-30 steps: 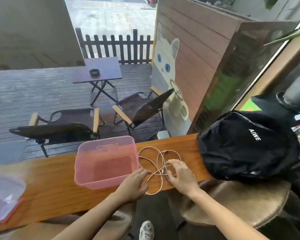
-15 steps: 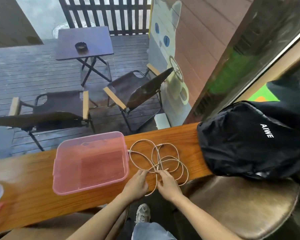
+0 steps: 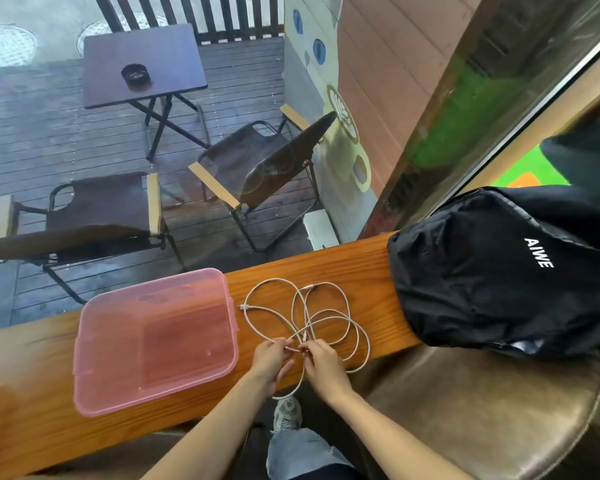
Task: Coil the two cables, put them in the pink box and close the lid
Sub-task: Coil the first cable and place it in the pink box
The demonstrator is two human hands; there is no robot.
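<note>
Lay in loose, overlapping loops on the wooden worktop (image 3: 357,268), the pale cables (image 3: 326,317), just right of the pink box (image 3: 156,344) and left of a black backpack (image 3: 499,271). Could not be told apart as two where the strands crossed; one plug end pointed toward the box wall, another near the far side of the tangle. One loop hung off the near edge of the worktop.

Met at the near side of the tangle, both hands. Left hand (image 3: 269,358): thumb and forefinger closed in a pinch on a strand, remaining fingers (image 3: 284,370) relaxed and nearly straight. Right hand (image 3: 321,363): fingertips curled onto the strands right beside the left pinch.

Stood open-topped, the box, nothing visible inside; no lid clearly seen, only a sliver of something at the far left edge.

Judged light, thin and limp, with some springiness likely to reopen any coil once released. Best taken near a plug end, one strand separated first, then wound in even turns over the fingers and kept pinched at the crossing until lowered into the box. Risk of snagging where loops overlapped if pulled hard.
</note>
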